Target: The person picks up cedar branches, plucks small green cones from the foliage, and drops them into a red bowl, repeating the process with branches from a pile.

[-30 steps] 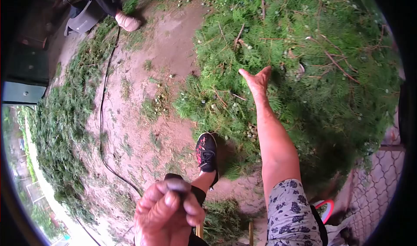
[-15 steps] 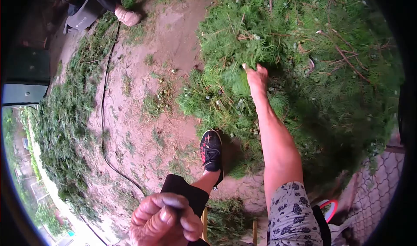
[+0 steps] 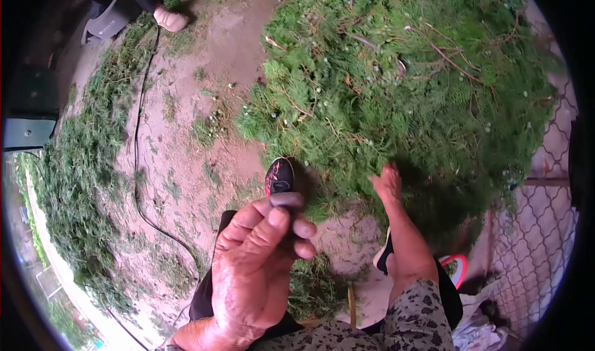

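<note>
My left hand (image 3: 257,261) is raised in the lower middle, palm side showing. Its fingers curl toward the thumb around something dark and small that I cannot make out. Farther right, my right hand (image 3: 387,182) reaches down to the near edge of a big heap of cut green branches (image 3: 384,97). Its fingers close on some sprigs, and the foliage partly hides their tips. Thin brown twigs and small pale berries show among the leaves.
A black shoe (image 3: 280,176) stands beside the heap. A dark cable (image 3: 139,165) runs along the bare ground, with more cut greenery (image 3: 80,183) left of it. Another person's foot (image 3: 170,19) is at the upper left. Patterned paving (image 3: 533,245) lies right.
My right hand has come back toward me from deeper in the heap, with foliage shifting near it. My left hand appears higher and farther right. The view has shifted.
</note>
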`<state>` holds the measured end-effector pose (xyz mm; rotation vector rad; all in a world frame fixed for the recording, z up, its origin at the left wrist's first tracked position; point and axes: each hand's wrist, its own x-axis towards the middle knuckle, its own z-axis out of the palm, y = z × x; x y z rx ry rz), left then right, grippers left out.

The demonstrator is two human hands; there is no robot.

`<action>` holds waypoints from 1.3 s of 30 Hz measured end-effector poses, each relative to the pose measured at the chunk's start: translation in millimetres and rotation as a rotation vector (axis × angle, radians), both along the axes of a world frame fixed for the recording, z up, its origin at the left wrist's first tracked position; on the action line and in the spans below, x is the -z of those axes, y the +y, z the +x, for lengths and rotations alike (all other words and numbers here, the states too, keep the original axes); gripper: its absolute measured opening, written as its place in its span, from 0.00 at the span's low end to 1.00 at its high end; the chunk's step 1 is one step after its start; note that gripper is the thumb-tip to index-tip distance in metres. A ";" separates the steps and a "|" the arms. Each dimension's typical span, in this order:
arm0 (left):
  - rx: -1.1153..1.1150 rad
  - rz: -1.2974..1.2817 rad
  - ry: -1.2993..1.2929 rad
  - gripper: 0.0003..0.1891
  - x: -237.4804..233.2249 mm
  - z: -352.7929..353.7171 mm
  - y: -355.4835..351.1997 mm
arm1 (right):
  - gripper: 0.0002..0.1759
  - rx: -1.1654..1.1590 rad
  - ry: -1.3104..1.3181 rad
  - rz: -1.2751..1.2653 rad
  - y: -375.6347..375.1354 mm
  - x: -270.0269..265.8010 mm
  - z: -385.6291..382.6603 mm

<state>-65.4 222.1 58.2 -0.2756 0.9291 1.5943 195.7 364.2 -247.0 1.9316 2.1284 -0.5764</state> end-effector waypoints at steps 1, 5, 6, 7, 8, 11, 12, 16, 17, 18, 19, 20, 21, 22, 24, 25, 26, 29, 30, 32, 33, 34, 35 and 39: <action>0.007 -0.003 -0.005 0.09 -3.6 7.5 0.6 | 0.44 0.005 0.053 0.113 3.6 -12.0 -7.2; 0.163 -0.101 0.061 0.11 -7.7 33.3 2.5 | 0.62 -0.192 0.210 0.168 40.8 -19.3 -64.6; 0.194 -0.130 0.050 0.11 -8.1 39.1 4.0 | 0.68 -0.260 0.251 0.183 54.7 -4.9 -72.7; 0.222 -0.159 0.040 0.10 -8.5 42.8 3.7 | 0.68 -0.258 0.254 0.181 63.2 -2.5 -82.6; 0.244 -0.125 -0.018 0.09 -8.2 44.6 2.5 | 0.70 -0.275 0.163 0.147 72.5 0.2 -95.3; 0.299 -0.007 -0.051 0.10 1.8 48.7 0.4 | 0.72 -0.318 -0.016 0.107 79.9 17.8 -114.4; 0.306 -0.041 -0.061 0.10 0.2 49.3 2.1 | 0.72 -0.278 -0.052 0.042 77.1 18.5 -120.9; 0.304 -0.024 -0.078 0.10 3.7 48.1 1.9 | 0.35 -0.241 -0.026 0.091 50.8 75.5 -124.2; 0.304 -0.017 -0.078 0.10 3.8 46.8 3.0 | 0.23 -0.257 0.025 0.056 41.9 86.2 -120.7; 0.319 -0.017 -0.084 0.10 3.4 45.9 3.2 | 0.17 -0.307 0.085 0.111 26.8 74.7 -118.1; 0.335 -0.020 -0.091 0.10 2.9 45.1 2.7 | 0.11 -0.356 0.144 0.161 6.4 58.7 -116.8; 0.331 -0.019 -0.092 0.10 3.9 44.0 2.1 | 0.11 -0.428 0.147 0.173 -12.7 52.4 -115.0; 0.318 -0.006 -0.093 0.10 5.4 44.2 0.2 | 0.11 -0.502 0.149 0.178 -32.0 47.7 -111.7; 0.309 -0.002 -0.098 0.10 6.6 45.1 -2.3 | 0.11 -0.547 0.254 0.220 -50.3 42.3 -107.6; 0.300 0.028 -0.129 0.10 8.6 45.8 -4.4 | 0.12 -0.594 0.329 0.146 -70.1 27.8 -108.3; 0.293 0.073 -0.149 0.10 9.5 45.4 -4.8 | 0.12 -0.597 0.329 0.140 -67.9 19.2 -110.5; 0.290 0.071 -0.150 0.10 10.1 44.7 -5.6 | 0.13 -0.584 0.333 0.161 -59.8 12.0 -115.4; 0.297 0.103 -0.152 0.10 11.3 44.0 -6.0 | 0.14 -0.629 0.396 0.244 -13.6 22.0 -132.0; 0.296 0.091 -0.140 0.10 10.3 44.7 -5.2 | 0.21 -0.634 0.382 0.344 6.8 30.0 -142.4; 0.298 0.076 -0.125 0.10 9.2 45.0 -3.9 | 0.38 -0.504 0.307 0.293 39.2 44.5 -165.4; 0.306 0.064 -0.120 0.10 8.6 44.9 -3.4 | 0.49 -0.371 0.247 0.145 45.9 49.3 -176.7; 0.315 0.052 -0.114 0.10 8.0 44.8 -2.9 | 0.49 -0.366 0.254 0.145 44.5 46.8 -186.6; 0.327 0.039 -0.112 0.10 7.6 44.6 -2.3 | 0.51 -0.319 0.196 0.038 41.9 44.3 -196.1; 0.364 -0.002 -0.117 0.11 6.8 44.0 -0.9 | 0.47 -0.271 0.076 0.169 18.8 68.9 -199.7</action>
